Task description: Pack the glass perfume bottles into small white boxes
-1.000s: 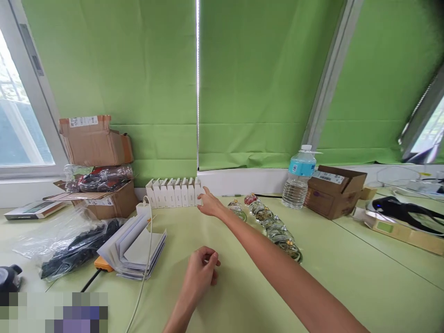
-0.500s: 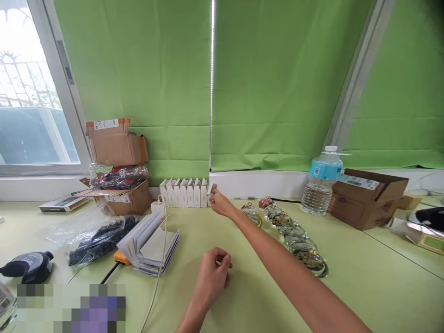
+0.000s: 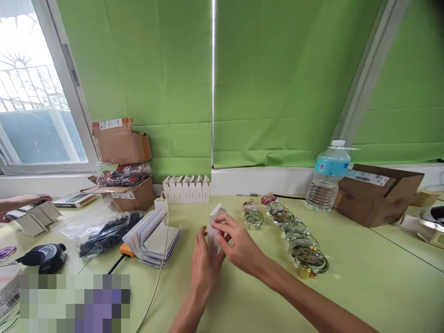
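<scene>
- Two hands grip one white box (image 3: 212, 231): left hand (image 3: 205, 260) curled low, right hand (image 3: 239, 241) pinching higher.
- Handling seems underway; next likely needs steady left support.

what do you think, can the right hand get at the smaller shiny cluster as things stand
Probably yes: the smaller shiny cluster lies just beyond the right hand with only bare table between, though that hand is busy at a white box.
</scene>
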Motion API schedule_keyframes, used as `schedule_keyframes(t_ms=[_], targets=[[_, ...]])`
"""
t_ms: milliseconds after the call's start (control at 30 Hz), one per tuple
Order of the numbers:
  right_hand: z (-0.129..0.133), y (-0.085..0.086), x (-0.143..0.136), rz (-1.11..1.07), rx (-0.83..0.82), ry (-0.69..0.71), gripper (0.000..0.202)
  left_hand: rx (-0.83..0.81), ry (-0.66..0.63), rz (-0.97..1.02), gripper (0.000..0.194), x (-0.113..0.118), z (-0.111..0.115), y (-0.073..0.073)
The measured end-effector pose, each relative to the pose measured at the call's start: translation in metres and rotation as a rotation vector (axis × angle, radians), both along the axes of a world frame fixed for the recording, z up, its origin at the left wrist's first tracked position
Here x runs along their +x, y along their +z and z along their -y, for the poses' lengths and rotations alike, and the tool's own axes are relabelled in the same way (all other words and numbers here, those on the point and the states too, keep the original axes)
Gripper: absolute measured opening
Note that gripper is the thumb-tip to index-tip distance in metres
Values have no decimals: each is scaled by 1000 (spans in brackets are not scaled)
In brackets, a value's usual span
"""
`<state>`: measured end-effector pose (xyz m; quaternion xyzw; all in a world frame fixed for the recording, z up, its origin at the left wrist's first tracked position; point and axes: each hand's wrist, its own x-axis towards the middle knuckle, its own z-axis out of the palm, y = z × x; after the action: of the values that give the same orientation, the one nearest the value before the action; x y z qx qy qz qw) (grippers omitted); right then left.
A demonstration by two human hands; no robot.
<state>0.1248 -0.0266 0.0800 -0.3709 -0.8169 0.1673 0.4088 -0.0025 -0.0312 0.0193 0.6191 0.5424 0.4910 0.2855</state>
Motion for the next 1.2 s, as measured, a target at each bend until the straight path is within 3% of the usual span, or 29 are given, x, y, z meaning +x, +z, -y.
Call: schedule_keyframes(t_ms=[133,233,333,467,600,767,867,967,1067,1200], targets=[[28,12,3,-37,-10,88,30,-6,-81,37,32,-1,-1,-1],[37,13,22,-98,-49,27,25,-54,-146,106,30,-3,-3,-2],[47,0,45,-140,-228,-61,24,-69,-252,177,32,-2,-4,-1],[62,-27,63,-85,-475,-64,27,-138,-435,201,34,2,-1,0],[67,-42,66,3,-422,-91,22,-195,-545,151,31,2,0,-3],[64,-52,66,53,-384,-105,21,-238,-537,134,36,0,2,-1],[64,-60,65,74,-345,-80,20,-216,-528,109,48,-2,6,6],[65,-64,64,81,-323,-20,20,-129,-416,-1,56,-6,7,13],[66,-65,64,96,-324,20,24,39,-115,-183,38,-13,6,20],[66,-68,66,147,-340,40,30,220,159,-288,25,-30,7,39]])
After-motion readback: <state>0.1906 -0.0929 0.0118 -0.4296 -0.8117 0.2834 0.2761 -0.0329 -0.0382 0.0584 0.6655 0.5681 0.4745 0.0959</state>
